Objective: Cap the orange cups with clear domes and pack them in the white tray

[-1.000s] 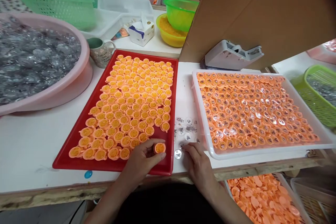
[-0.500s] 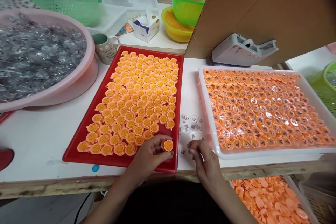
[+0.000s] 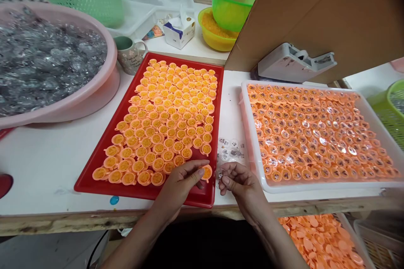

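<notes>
While cardboard rises beyond, the table bears a red tray.

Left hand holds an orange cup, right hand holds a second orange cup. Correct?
Not quite: the head view shows the right hand holding a clear printed disc, not a second cup. The left hand does hold an orange cup.

White table beneath red tray, white tray, clear discs
</notes>
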The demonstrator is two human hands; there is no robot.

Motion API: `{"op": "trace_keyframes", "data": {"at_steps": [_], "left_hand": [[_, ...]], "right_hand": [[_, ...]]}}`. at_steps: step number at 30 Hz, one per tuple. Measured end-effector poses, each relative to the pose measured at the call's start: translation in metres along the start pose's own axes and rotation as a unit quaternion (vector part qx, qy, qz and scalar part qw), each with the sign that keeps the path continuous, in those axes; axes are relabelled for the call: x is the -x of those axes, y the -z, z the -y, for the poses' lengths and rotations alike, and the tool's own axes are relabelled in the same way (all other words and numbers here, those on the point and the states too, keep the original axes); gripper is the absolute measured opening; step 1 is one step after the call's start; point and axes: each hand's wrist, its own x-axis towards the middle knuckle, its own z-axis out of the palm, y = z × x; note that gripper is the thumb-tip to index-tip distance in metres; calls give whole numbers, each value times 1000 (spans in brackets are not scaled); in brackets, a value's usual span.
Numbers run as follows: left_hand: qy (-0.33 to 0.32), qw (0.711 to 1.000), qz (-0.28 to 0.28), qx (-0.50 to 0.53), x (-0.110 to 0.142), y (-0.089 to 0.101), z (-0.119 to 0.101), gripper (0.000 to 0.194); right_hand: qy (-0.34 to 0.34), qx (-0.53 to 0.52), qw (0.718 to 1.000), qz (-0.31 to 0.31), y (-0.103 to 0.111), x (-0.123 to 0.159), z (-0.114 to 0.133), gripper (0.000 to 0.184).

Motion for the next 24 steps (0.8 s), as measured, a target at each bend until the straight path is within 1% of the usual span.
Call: {"op": "trace_keyframes", "data": {"at_steps": [3,6,9,11,13,15,18,20,22,24], "left_hand": [[15,999,12,30,0,-1,-2,26],[20,999,18,43,0,-2,-3,24],[16,999,24,45,-1,-1,0,24],[4,999,19,39,-2,0,3,28],[-4,1000,12,25,-2,1,5,35],[0,1000,11,22,-3,1,6,38],[5,999,5,42,-3,-2,5,33],[-12,999,-7,45,-2,-6,3,28],[-32,999,-10,29,-2,-10,2,23],[-41,999,-9,9,0,-15,1,23]], "right_hand": [[19,18,1000,3,0,0,-3,15],[39,50,998,19,2,0,-4,17],[47,66,996,25,3,0,-4,13],[50,61,997,20,3,0,-3,12],[49,59,997,11,2,0,-2,13],[49,64,997,0,0,2,0,15],[43,67,997,-18,-6,8,2,20],[27,66,997,-20,-10,11,1,23],[7,62,998,-16,-15,12,-3,26],[-1,56,998,-17,-19,10,-8,29]]}}
